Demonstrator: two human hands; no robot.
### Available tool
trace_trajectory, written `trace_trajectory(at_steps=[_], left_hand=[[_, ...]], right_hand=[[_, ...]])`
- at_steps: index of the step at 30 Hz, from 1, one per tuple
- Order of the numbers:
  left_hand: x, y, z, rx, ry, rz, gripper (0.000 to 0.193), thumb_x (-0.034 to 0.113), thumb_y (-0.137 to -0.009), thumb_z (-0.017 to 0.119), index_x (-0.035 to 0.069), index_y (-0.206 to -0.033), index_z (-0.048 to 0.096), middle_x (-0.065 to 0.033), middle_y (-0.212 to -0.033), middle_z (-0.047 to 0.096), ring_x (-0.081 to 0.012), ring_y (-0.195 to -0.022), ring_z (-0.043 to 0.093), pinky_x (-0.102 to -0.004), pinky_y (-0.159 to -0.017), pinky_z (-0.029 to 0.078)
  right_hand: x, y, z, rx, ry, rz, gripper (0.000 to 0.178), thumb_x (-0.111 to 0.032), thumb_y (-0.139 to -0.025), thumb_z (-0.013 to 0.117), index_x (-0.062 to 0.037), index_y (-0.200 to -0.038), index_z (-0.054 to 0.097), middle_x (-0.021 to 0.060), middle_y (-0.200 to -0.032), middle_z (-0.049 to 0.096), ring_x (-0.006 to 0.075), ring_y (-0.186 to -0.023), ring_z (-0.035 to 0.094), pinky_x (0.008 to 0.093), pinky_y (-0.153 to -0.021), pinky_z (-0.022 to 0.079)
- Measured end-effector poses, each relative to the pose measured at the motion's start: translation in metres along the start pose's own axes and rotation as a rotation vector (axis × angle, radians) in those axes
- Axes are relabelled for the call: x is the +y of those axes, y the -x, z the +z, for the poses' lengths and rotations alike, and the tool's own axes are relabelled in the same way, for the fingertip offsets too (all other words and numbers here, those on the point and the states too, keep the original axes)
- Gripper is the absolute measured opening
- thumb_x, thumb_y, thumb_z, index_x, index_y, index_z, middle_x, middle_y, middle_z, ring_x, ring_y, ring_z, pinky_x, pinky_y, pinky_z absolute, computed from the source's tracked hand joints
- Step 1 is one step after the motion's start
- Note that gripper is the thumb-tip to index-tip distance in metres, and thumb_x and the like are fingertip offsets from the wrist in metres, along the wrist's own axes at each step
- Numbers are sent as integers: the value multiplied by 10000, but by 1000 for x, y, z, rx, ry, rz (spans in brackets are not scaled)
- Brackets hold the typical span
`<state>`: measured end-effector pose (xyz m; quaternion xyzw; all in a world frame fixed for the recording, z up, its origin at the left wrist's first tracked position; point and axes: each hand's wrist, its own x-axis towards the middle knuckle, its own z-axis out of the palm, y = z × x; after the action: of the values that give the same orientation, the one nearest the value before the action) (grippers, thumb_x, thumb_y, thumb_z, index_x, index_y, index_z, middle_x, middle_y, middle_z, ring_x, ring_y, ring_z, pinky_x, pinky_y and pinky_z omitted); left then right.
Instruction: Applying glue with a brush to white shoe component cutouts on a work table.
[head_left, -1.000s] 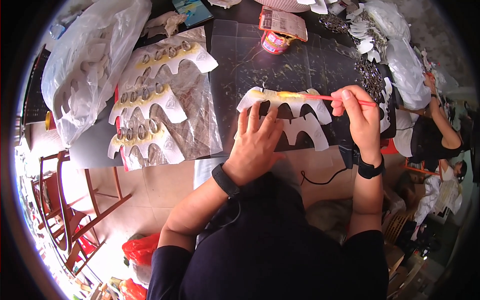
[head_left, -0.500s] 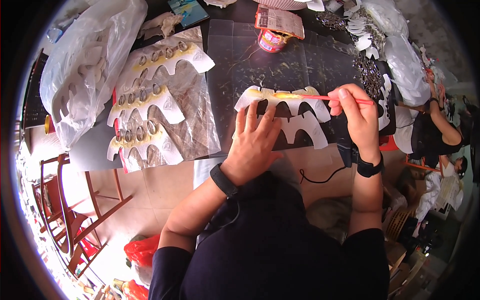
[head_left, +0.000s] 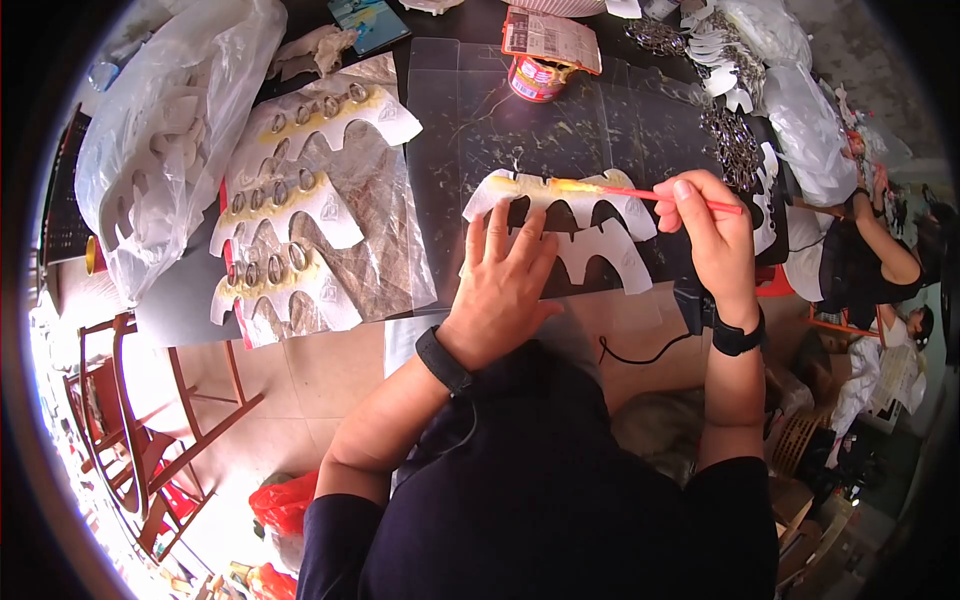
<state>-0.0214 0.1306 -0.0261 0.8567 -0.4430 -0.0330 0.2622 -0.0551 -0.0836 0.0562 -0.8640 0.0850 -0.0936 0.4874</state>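
My left hand (head_left: 503, 270) lies flat with fingers spread, its fingertips on the lower part of a white scalloped sheet (head_left: 632, 212) on the dark table. My right hand (head_left: 708, 225) pinches a thin red-handled brush (head_left: 628, 191) near its rear end. The brush tip rests on the sheet's upper edge, where a yellowish wet band, like glue, runs along. A second white scalloped sheet (head_left: 628, 262) sits just below, nearer to me, partly covered by the first. Farther off stands a red tub (head_left: 537, 82) with a printed card (head_left: 550, 40) over its top.
At left, scalloped sheets (head_left: 340, 222) with metal rings along their yellowed edges lie on clear plastic film (head_left: 395, 180). A bag of white pieces (head_left: 165, 150) stands beyond them. Heaped metal rings (head_left: 733, 150) are at right, with another person's arm (head_left: 885, 245) farther right.
The whole view has shifted slightly, so the table things sit a little farther left. The brush tip is slightly farther right along the sheet's edge; my left hand stays pressed down.
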Motion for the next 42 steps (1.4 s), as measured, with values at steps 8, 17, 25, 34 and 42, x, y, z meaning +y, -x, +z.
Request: trace_trajectory(at_steps=[8, 17, 25, 34, 42], left_hand=[[-1, 1, 0, 10, 25, -16, 667, 294, -603, 755, 70, -1164, 474, -138, -1315, 335, -401, -1236, 263, -529, -1001, 229], [-3, 2, 1, 32, 65, -40, 668, 301, -597, 755, 88, -1169, 483, -142, -1295, 347, -384, -1243, 260, -506, -1018, 213], [-3, 3, 2, 33, 64, -52, 671, 313, -593, 758, 100, -1169, 487, -138, -1288, 345, -377, -1249, 251, -508, -1024, 211], [-4, 4, 3, 53, 59, -49, 668, 309, -589, 762, 100, -1161, 487, -139, -1280, 346, -384, -1231, 263, -520, -1012, 232], [-3, 3, 1, 40, 45, -46, 672, 322, -590, 761, 99, -1162, 487, -138, -1281, 348, -386, -1228, 266, -513, -1013, 233]], right_hand=[[-1, 1, -1, -18, -74, 30, 221, -159, -919, 468, 16, -870, 594, 39, -704, 601, 60, -611, 538, 199, -579, 448], [3, -13, 26, -88, -142, -54, 233, -172, -929, 456, 17, -895, 588, 42, -710, 598, 82, -632, 556, 212, -599, 453], [-1, -16, 33, -89, -153, -60, 215, -151, -924, 461, 21, -906, 590, 51, -725, 607, 84, -644, 563, 216, -602, 458], [-4, -17, 35, -140, -175, -37, 216, -149, -921, 467, 25, -893, 592, 51, -728, 604, 80, -637, 555, 215, -607, 458], [-7, -17, 30, -93, -194, -36, 242, -176, -925, 464, 24, -882, 593, 45, -703, 596, 82, -614, 545, 218, -584, 447]])
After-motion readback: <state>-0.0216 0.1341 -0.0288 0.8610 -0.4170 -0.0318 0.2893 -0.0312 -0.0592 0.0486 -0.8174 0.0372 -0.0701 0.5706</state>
